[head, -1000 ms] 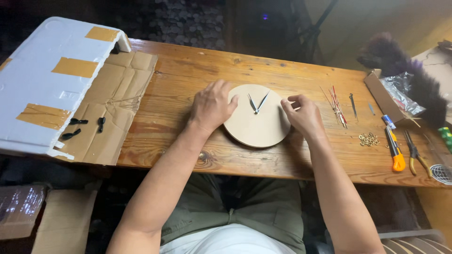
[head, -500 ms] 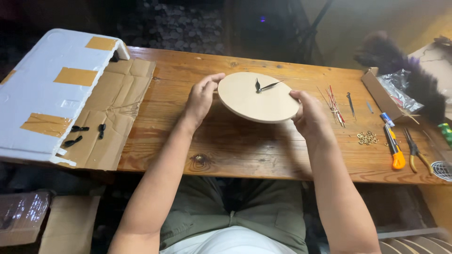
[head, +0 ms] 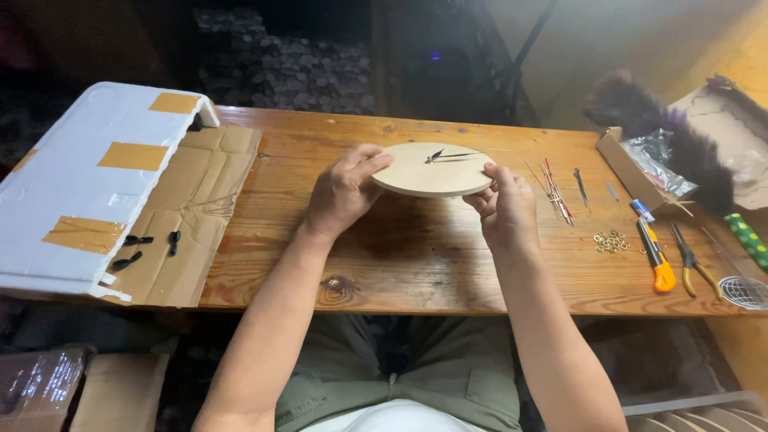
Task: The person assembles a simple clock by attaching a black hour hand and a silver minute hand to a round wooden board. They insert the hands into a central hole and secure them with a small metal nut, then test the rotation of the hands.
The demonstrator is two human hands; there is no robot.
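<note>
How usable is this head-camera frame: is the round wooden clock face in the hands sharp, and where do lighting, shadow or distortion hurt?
Head view: round wooden clock face and both hands, left hand and right hand, sharp and warmly lit; soft shadow beneath the disc on the wooden table; background above the table nearly black; table edges bow from wide-angle distortion; mild glare on the clear plastic wrap at right.

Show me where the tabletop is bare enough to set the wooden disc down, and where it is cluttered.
Bare wood lies under the wooden disc, between the left hand and right hand, and along the near table edge. The back strip behind the disc is also bare. The left end is covered by cardboard and a foam sheet; the right is crowded with thin rods, brass rings, utility knife and pliers.
</note>
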